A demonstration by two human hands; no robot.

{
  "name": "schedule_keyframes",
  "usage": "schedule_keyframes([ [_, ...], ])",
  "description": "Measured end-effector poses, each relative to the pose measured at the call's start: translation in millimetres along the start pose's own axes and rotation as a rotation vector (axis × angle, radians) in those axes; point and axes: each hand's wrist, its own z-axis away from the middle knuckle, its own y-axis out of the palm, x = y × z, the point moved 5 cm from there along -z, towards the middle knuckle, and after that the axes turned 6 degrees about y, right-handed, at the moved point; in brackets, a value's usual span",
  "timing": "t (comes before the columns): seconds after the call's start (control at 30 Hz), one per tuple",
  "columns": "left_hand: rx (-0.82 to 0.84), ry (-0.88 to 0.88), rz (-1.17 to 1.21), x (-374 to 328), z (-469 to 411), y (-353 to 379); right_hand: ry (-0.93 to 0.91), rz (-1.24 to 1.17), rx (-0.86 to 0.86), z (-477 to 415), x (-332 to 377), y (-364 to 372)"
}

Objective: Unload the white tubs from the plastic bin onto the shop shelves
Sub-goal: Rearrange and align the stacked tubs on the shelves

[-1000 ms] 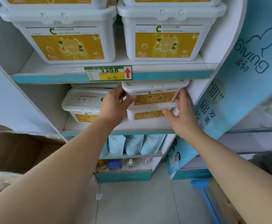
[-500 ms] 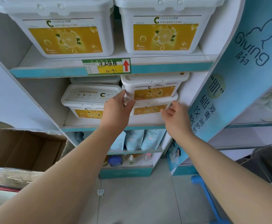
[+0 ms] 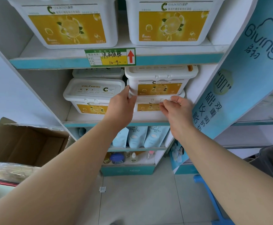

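Head cam: smooth white plastic tubs, rectangular with rounded corners and clip-on lids, each with a yellow lemon label and a green C logo reading "GOLDCOZY". On the middle shelf (image 3: 116,118) the upper tub (image 3: 160,82) sits stacked on the lower tub (image 3: 146,107) at the right, with the left tub (image 3: 93,95) just beside them and another behind it. The left hand (image 3: 121,108) has its thumb and fingers curled round the upper tub's lower left corner, gripping it. The right hand (image 3: 178,111) has its fingers curled against the lower tub's front and its thumb along the lid rim, but I can't tell if that's a real grip or just a touch. Two big tubs (image 3: 70,25) sit on the shelf above, behind a green price tag (image 3: 110,57) with a red arrow and a handwritten "12.9". There are pale blue "Giving" pouches (image 3: 142,137) below, a glossy blue "Giving" banner (image 3: 252,62) on the right and an open cardboard box (image 3: 27,143) on the left.
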Motion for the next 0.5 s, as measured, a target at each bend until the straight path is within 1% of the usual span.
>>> schedule_keyframes([
  [0.07,-0.067,0.025,-0.050,1.1,7.4,-7.8,-0.011,0.034,0.029,2.6,-1.0,-0.7],
  [0.17,-0.186,0.033,-0.195,14.1,17.5,-30.2,-0.045,0.175,0.090,8.9,-2.0,7.3],
  [0.23,-0.182,0.026,-0.355,27.3,16.3,-43.4,-0.052,0.197,0.119,11.3,-3.7,16.9],
  [0.3,-0.135,-0.027,-0.423,40.1,12.6,-51.8,-0.021,0.136,0.122,11.0,-6.9,24.6],
  [0.37,-0.105,-0.080,-0.423,49.2,9.9,-55.9,0.048,0.025,0.106,9.4,-9.7,29.3],
  [0.43,-0.123,-0.082,-0.417,53.2,8.7,-58.9,0.120,-0.115,0.103,8.1,-11.2,32.6],
  [0.5,-0.149,-0.075,-0.400,54.8,7.6,-60.6,0.138,-0.169,0.096,6.7,-10.1,33.6],
])
